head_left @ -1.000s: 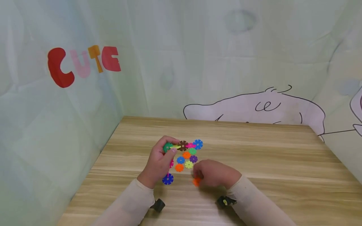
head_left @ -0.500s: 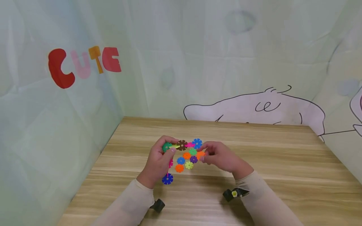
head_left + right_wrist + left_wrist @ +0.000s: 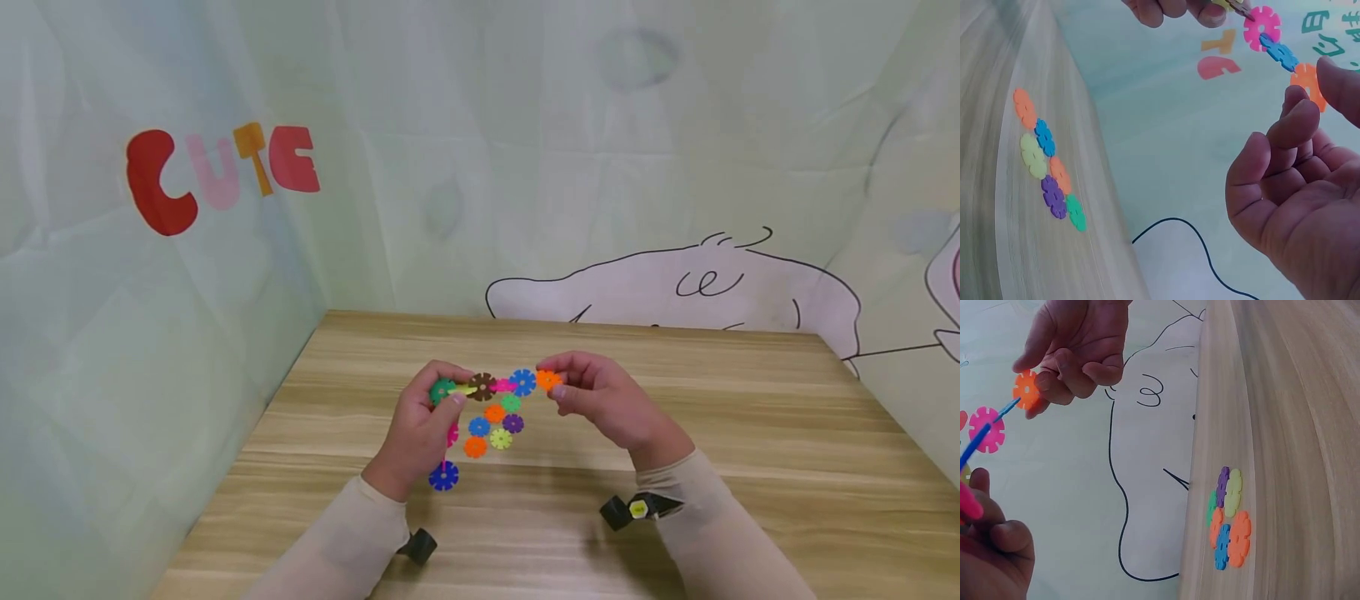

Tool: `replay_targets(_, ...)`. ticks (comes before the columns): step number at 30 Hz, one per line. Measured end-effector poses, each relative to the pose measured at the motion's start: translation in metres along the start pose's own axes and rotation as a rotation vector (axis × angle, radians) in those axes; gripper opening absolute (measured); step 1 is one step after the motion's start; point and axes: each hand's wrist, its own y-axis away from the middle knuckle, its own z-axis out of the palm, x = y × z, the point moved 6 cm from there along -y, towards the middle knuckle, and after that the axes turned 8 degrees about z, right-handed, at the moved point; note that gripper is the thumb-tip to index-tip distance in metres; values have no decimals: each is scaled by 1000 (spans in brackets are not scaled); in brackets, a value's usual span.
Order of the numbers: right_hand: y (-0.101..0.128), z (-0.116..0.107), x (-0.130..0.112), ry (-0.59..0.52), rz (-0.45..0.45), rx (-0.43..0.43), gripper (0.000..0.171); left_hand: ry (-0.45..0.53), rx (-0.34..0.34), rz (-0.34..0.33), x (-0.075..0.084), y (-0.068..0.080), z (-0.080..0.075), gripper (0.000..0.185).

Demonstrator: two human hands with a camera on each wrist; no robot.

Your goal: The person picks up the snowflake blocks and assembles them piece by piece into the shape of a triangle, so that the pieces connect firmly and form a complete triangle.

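My left hand (image 3: 420, 429) holds a bent chain of notched plastic snowflake discs, thumb and fingers around its corner near the green disc (image 3: 441, 391). From there a yellow disc, a brown disc (image 3: 483, 387), a pink disc (image 3: 502, 385) and a blue disc (image 3: 522, 382) run to the right. A dark blue disc (image 3: 444, 476) ends the chain's lower arm. Between thumb and fingers, my right hand (image 3: 615, 404) pinches an orange disc (image 3: 1025, 390). Its edge meets the blue disc's end in both wrist views. Part of the chain is hidden behind my left hand.
Several loose discs, among them a purple disc (image 3: 513, 423) and a yellow-green disc (image 3: 501, 438), lie clustered on the wooden table (image 3: 712, 467) below the chain. A printed cloth backdrop (image 3: 420, 208) stands behind and at the left of the table.
My right hand has picked the orange disc up from near the table's front and brought it up and right, to the blue end of the chain. The left hand stays in place.
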Motion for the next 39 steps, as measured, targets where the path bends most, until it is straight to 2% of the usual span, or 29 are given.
replay_targets(18, 3, 3, -3, 35, 3, -40, 26, -34, -47, -3, 1, 3, 5, 24)
replay_targets(22, 3, 5, -2, 21, 17, -32, 26, -57, -38, 11, 1, 3, 5, 25)
replay_targets(39, 1, 12, 1, -38, -27, 32, 22, -79, -20, 92, 8, 3, 3, 22)
